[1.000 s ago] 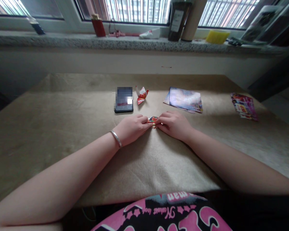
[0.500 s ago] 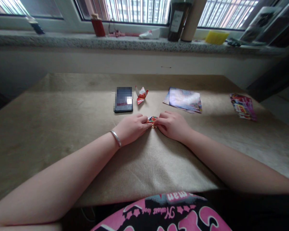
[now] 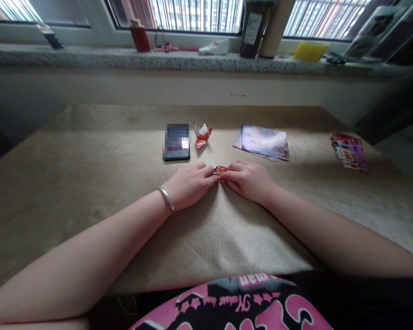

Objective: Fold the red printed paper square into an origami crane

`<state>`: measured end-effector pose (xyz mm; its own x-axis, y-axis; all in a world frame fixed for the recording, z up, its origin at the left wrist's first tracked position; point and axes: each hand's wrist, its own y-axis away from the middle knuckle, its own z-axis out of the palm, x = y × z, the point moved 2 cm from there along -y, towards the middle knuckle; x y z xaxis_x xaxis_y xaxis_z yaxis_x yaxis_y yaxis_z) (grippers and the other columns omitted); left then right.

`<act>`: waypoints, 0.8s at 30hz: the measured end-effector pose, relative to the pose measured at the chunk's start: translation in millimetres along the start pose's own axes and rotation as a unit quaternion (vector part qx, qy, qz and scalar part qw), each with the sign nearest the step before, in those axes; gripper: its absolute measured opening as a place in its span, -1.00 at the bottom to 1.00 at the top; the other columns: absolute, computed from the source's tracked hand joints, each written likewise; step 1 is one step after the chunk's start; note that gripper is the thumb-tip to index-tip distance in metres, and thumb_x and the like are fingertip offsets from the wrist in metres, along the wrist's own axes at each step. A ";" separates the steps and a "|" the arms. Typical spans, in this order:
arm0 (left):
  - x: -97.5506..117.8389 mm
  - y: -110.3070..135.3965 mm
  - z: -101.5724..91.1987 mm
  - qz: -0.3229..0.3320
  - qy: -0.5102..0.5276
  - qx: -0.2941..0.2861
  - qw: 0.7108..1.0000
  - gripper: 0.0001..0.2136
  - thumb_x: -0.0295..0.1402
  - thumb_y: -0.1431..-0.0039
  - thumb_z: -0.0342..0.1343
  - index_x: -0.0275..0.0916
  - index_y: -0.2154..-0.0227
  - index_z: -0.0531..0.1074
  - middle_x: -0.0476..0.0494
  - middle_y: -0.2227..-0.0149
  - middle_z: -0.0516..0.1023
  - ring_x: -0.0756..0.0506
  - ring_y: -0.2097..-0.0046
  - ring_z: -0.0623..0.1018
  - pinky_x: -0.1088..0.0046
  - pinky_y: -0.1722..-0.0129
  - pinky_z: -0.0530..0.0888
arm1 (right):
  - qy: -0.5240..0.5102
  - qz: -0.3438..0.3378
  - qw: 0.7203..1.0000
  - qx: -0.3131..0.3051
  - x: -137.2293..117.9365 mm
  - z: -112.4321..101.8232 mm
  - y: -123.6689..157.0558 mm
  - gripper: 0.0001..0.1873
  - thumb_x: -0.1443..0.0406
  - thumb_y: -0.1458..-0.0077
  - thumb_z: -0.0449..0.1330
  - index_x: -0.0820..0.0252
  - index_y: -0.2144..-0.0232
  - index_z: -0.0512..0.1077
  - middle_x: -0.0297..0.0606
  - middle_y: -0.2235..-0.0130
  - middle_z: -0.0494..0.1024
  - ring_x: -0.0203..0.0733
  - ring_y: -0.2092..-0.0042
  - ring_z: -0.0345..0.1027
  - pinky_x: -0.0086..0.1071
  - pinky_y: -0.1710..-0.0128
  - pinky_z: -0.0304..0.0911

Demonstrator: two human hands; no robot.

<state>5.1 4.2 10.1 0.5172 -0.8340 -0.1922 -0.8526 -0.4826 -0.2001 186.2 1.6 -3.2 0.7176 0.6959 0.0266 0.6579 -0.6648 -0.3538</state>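
Between my hands, low over the tabletop, is a small piece of folded paper (image 3: 220, 170) with red, white and dark print. My left hand (image 3: 192, 184), with a silver bangle at the wrist, pinches its left side. From the right, my right hand (image 3: 250, 181) grips the other side with curled fingers. The fingertips cover much of the paper, so its full shape is hidden. Just beyond my hands stands a red and white folded paper crane (image 3: 203, 136). A phone (image 3: 177, 142) with a blurred screen lies left of the crane.
Glossy printed sheets (image 3: 265, 141) lie in a loose stack beyond my right hand. Several colourful packets or cards (image 3: 349, 152) sit at the table's right. A stone windowsill (image 3: 192, 62) behind holds a red bottle (image 3: 140, 36), a dark bottle (image 3: 253, 32) and a yellow block (image 3: 310, 52).
My hands and the folded paper have shifted very slightly to the right, with a little more of the printed paper showing between the fingers. The crane, phone and sheets stay put.
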 end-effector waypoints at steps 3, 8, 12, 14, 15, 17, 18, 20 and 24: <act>-0.1 -0.4 -0.7 -0.001 0.006 -0.002 1.000 -0.76 -0.44 -0.21 -0.07 -0.25 0.12 0.42 -0.16 0.22 0.48 -0.10 0.22 0.42 0.39 0.26 0.41 | 0.024 -0.016 1.000 -0.007 -1.3 -1.6 0.6 -0.73 0.25 -0.21 -0.02 0.06 0.26 0.49 -0.30 0.30 0.51 -0.23 0.29 0.24 -0.36 0.41 -0.03; -0.3 -1.3 -2.2 -0.006 0.017 -0.018 1.000 -0.77 -0.45 -0.21 -0.07 -0.26 0.16 0.45 -0.18 0.22 0.48 -0.10 0.21 0.43 0.37 0.22 0.43 | 0.036 -0.002 0.999 -0.031 -3.2 -6.6 -2.2 -0.75 0.26 -0.18 0.01 0.07 0.32 0.50 -0.30 0.31 0.52 -0.23 0.28 0.27 -0.35 0.44 -0.05; 1.0 -1.0 -5.6 -0.025 0.023 -0.038 0.999 -0.77 -0.45 -0.20 -0.06 -0.29 0.17 0.47 -0.19 0.23 0.48 -0.10 0.20 0.44 0.38 0.21 0.44 | 0.020 0.011 0.999 -0.049 -2.9 -10.8 -3.3 -0.75 0.26 -0.18 0.02 0.02 0.30 0.52 -0.33 0.30 0.53 -0.25 0.28 0.30 -0.37 0.46 -0.05; 1.4 -0.1 -6.8 -0.031 0.025 -0.050 0.998 -0.77 -0.46 -0.20 -0.06 -0.29 0.17 0.47 -0.18 0.24 0.48 -0.10 0.19 0.45 0.38 0.20 0.45 | 0.012 0.015 0.998 -0.052 -1.8 -11.7 -2.9 -0.75 0.26 -0.17 0.03 0.00 0.29 0.52 -0.34 0.29 0.54 -0.26 0.27 0.31 -0.38 0.46 -0.04; 1.4 0.4 -7.1 -0.033 0.027 -0.054 0.998 -0.76 -0.47 -0.20 -0.06 -0.28 0.17 0.47 -0.18 0.24 0.48 -0.10 0.18 0.45 0.38 0.19 0.45 | 0.009 0.015 0.999 -0.052 -1.2 -11.8 -2.4 -0.76 0.26 -0.17 0.04 -0.01 0.29 0.52 -0.34 0.29 0.54 -0.27 0.27 0.31 -0.39 0.45 -0.03; 0.7 1.5 -7.4 -0.037 0.029 -0.057 0.997 -0.76 -0.48 -0.19 -0.06 -0.27 0.17 0.48 -0.18 0.24 0.48 -0.09 0.17 0.44 0.39 0.17 0.45 | 0.006 0.013 0.999 -0.052 0.2 -11.5 -1.1 -0.76 0.26 -0.17 0.04 0.00 0.29 0.53 -0.33 0.28 0.54 -0.27 0.26 0.32 -0.40 0.44 -0.02; 0.1 2.0 -7.5 -0.038 0.028 -0.058 0.997 -0.75 -0.49 -0.19 -0.05 -0.26 0.17 0.48 -0.18 0.24 0.48 -0.09 0.16 0.44 0.39 0.16 0.45 | 0.007 0.012 0.999 -0.051 1.0 -11.2 -0.2 -0.76 0.26 -0.17 0.04 0.00 0.29 0.53 -0.33 0.28 0.55 -0.27 0.26 0.33 -0.40 0.44 -0.01; -1.1 2.8 -7.4 -0.036 0.025 -0.057 0.997 -0.76 -0.49 -0.18 -0.05 -0.26 0.18 0.49 -0.17 0.24 0.48 -0.08 0.16 0.44 0.39 0.15 0.45 | 0.011 0.014 0.999 -0.049 2.4 -11.0 1.6 -0.76 0.26 -0.16 0.04 0.01 0.30 0.53 -0.33 0.28 0.55 -0.26 0.26 0.34 -0.40 0.43 0.01; -3.1 3.9 -7.8 -0.033 0.023 -0.057 0.998 -0.77 -0.48 -0.17 -0.04 -0.24 0.24 0.52 -0.16 0.28 0.48 -0.06 0.21 0.44 0.41 0.19 0.44 | 0.016 0.021 0.998 -0.048 4.5 -12.3 4.3 -0.76 0.27 -0.15 0.04 0.02 0.31 0.53 -0.34 0.29 0.55 -0.26 0.25 0.36 -0.40 0.40 0.04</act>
<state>-0.4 2.9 17.4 0.5711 -0.8095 -0.1366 -0.8209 -0.5622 -0.1004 195.1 -1.5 6.9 0.7514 0.6584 0.0441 0.6443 -0.7177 -0.2642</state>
